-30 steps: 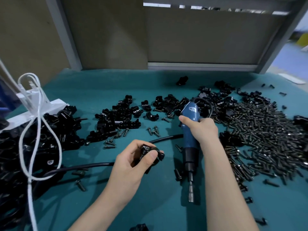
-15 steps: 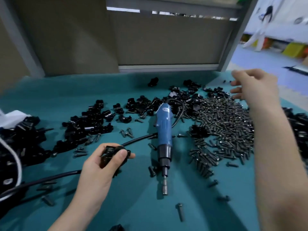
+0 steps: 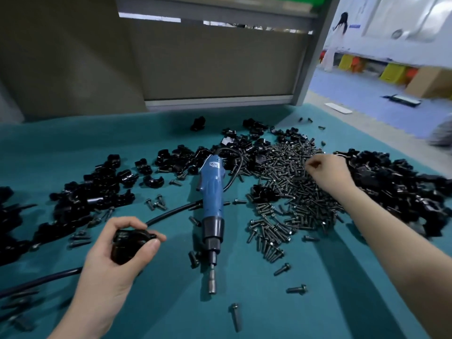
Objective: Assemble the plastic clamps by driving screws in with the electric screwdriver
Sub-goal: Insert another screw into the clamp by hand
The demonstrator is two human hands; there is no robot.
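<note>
Your left hand (image 3: 115, 260) has its grip pinched round a black plastic clamp (image 3: 129, 243) at the near left of the teal bench (image 3: 159, 314). The blue electric screwdriver (image 3: 211, 189) lies flat between your hands, its long axis running away from you and its bit toward you. Your right hand (image 3: 325, 171) curls over the heap of dark metal screws (image 3: 288, 187) to the right of the driver. Whether that grip pinches a screw, you cannot tell.
</note>
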